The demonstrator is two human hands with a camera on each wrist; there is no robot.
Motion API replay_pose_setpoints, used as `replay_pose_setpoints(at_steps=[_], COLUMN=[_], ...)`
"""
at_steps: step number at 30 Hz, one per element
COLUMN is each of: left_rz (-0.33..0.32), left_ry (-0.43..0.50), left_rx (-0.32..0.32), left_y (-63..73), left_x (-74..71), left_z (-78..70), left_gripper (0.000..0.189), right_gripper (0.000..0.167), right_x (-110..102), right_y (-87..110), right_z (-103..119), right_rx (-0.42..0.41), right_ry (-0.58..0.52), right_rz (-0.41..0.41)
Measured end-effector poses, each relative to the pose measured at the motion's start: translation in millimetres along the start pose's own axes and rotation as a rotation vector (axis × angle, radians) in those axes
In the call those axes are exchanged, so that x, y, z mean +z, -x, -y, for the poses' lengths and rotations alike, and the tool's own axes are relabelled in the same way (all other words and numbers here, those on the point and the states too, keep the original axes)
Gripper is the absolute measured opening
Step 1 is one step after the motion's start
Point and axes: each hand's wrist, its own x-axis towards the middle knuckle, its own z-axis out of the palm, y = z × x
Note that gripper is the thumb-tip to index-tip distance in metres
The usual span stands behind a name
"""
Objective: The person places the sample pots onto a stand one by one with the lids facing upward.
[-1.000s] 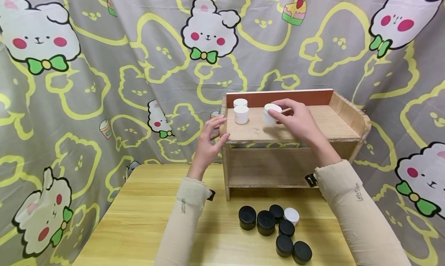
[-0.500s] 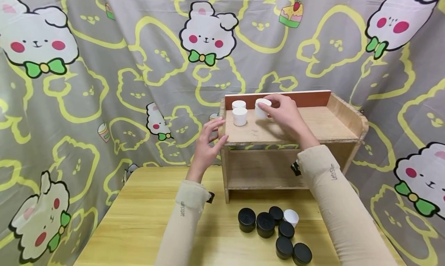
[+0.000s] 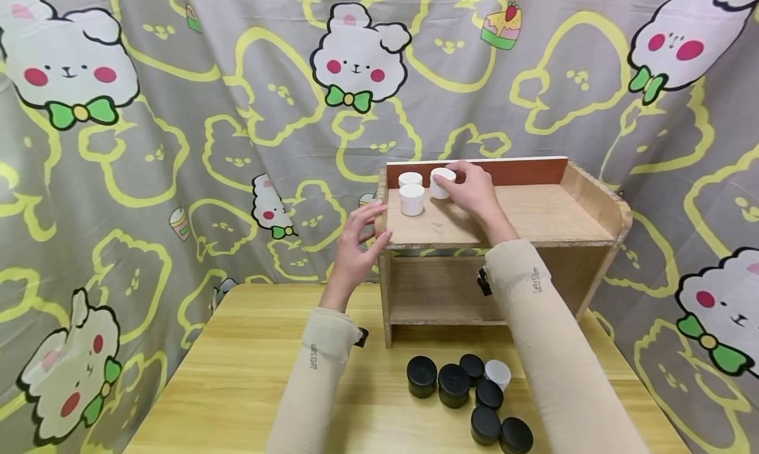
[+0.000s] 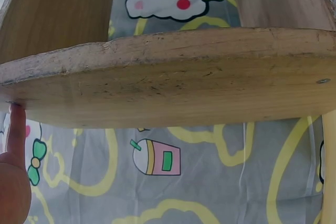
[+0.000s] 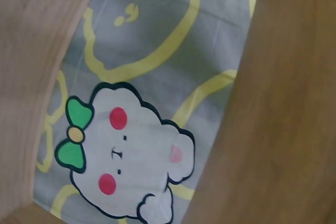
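In the head view my right hand [image 3: 474,189] pinches a white lidded jar [image 3: 441,185] between thumb and fingers, at the back of the top shelf [image 3: 516,210]. Two more white jars stand just left of it: a nearer jar [image 3: 412,201] and a farther jar [image 3: 410,178], partly hidden behind the nearer one. My left hand [image 3: 356,246] rests against the left side of the wooden shelf unit, fingers spread. In the left wrist view a finger [image 4: 17,140] touches the side panel [image 4: 173,95]. The right wrist view shows only the unit's boards and the curtain, no hand.
On the table [image 3: 255,362], in front of the unit, stand several black-lidded jars [image 3: 453,385] and one white jar [image 3: 497,373]. The unit has a lower shelf [image 3: 445,289] and a raised right side panel [image 3: 599,200]. A patterned curtain [image 3: 196,144] hangs behind.
My right hand has carried the white jar leftward and back along the top shelf, close to the other two white jars. My left hand stays at the unit's side.
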Motion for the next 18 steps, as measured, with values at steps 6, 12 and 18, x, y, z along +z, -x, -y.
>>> replay_pose_setpoints(at_steps=[6,12,18], left_rz=[0.015,0.023,0.029], left_ry=[0.003,-0.008,-0.014], left_rx=[0.010,0.017,0.016], left_y=[-0.4,-0.1,-0.4], left_x=[-1.2,-1.9,-2.8], left_z=[6.8,7.1,7.1], left_gripper=[0.044,0.044,0.046], right_gripper=[0.054,0.055,0.053], right_x=[10,13,16], right_y=[-3.1,-4.7,-7.3], right_z=[-5,-6,-7], right_rx=[-0.012,-0.011,-0.018], right_ry=[0.021,0.045,0.071], right_rz=[-0.059,-0.072,-0.057])
